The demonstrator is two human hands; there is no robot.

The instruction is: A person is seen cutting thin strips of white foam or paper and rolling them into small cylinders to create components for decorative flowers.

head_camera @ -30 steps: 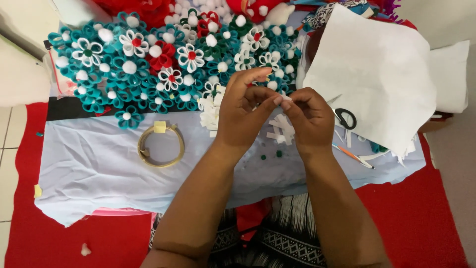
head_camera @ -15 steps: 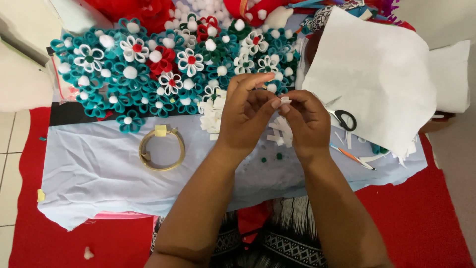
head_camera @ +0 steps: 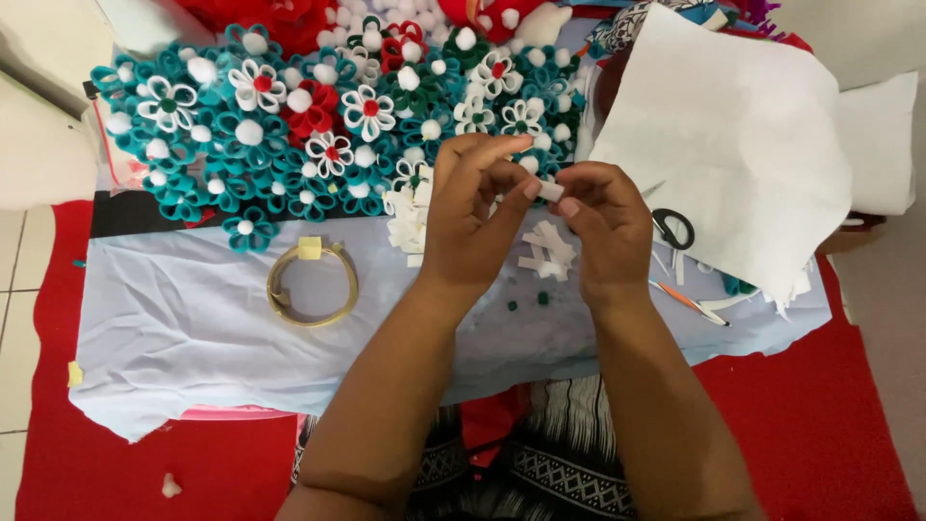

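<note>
A small white felt strip (short, flat) is pinched between left hand and right hand fingertips.

Free room: bare pale blue cloth front-left, w/ only a round wooden hoop on it. Blocked: teal, red & white felt flowers behind, large white paper sheet right, black-handled scissors beside it.

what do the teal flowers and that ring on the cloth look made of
Teal flowers: probably felt, matte looped petals, fluffy white pompom centres. Ring: possibly a roll of clear tape, glossy tan and see-through in the middle; could be otherwise.
</note>
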